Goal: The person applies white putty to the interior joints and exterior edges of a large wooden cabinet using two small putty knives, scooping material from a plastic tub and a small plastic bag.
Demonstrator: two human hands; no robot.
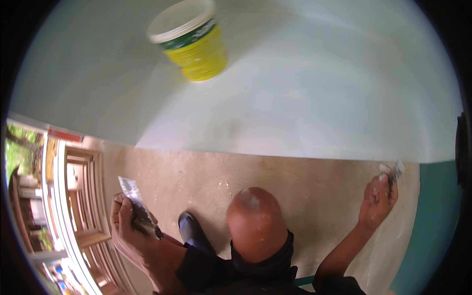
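Note:
In my left hand [129, 221], at the lower left, is a flat, shiny metal scraper blade [133, 195]. Thumb and fingers close around its lower part, and its smeared dark end comes out beside the palm. Off to the right, my right hand [377, 197] is raised with its fingers closed on a small putty knife [392, 172] carrying whitish paste. The fingers hide most of that tool. Ahead, a yellow bucket [201, 56] with a green band and white rim sits against a pale surface [275, 98], apart from both hands; its contents cannot be made out.
My bare knee [256, 221] is low in the middle, with a dark boot [194, 231] beside it on the brownish floor [196, 172]. Wooden window frames [86, 196] line the left. A green wall [437, 211] bounds the right. The pale surface's edge crosses in front of me.

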